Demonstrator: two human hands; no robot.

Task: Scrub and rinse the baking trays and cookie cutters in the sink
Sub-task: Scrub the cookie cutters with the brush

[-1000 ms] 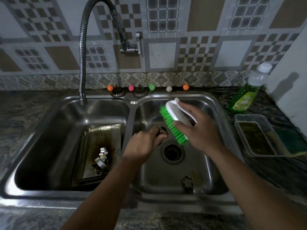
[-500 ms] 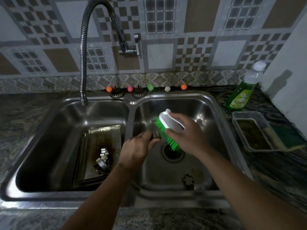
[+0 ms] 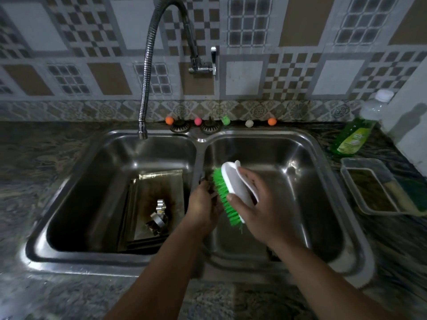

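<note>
Cookie cutter (image 3: 209, 186) pinched in our left hand (image 3: 203, 207), right hand (image 3: 258, 204) gripping the green brush (image 3: 227, 195) against it, over the right basin (image 3: 300, 158).

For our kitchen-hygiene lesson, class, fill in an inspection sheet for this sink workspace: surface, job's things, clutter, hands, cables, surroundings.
Surface: steel double-basin sink in dark marbled counter.
Job's things: stained metal baking tray in left basin with shiny metal cookie cutters on it; green-bristled white scrub brush.
Clutter: green dish-soap bottle, clear plastic tub, small coloured balls.
Hands: right hand holds brush; left hand holds a small item, mostly hidden.
Cables: nothing seen.
Surroundings: patterned tiles, flexible chrome tap, no water seen.
</note>
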